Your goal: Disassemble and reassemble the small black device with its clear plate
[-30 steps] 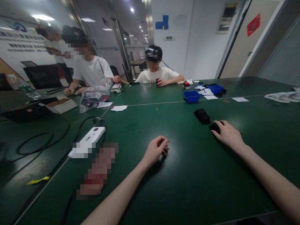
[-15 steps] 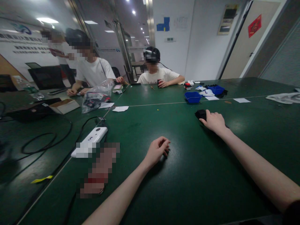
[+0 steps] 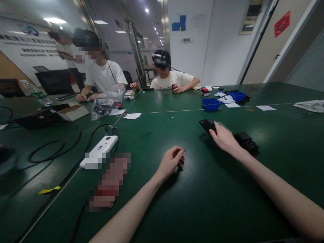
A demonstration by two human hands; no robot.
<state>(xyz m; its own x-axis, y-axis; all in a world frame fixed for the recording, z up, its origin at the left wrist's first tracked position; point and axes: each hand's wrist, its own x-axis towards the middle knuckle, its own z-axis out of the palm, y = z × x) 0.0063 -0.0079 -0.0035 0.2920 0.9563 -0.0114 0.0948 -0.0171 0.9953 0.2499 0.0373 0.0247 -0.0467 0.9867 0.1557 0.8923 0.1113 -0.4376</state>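
Note:
My left hand rests on the green table with its fingers curled round a small dark piece that barely shows. My right hand reaches out farther and grips a flat black part by its near end. A second black block with a studded top lies on the table just right of that hand, apart from it.
A blue bin and another blue bin with small parts stand farther back. A white power strip with cables lies at the left. Two other people sit at the far side, near a clear plastic bag and a cardboard box.
My right hand moved from the near right up and leftward and took hold of the flat black part. A black block now lies uncovered right of it. My left hand stayed put.

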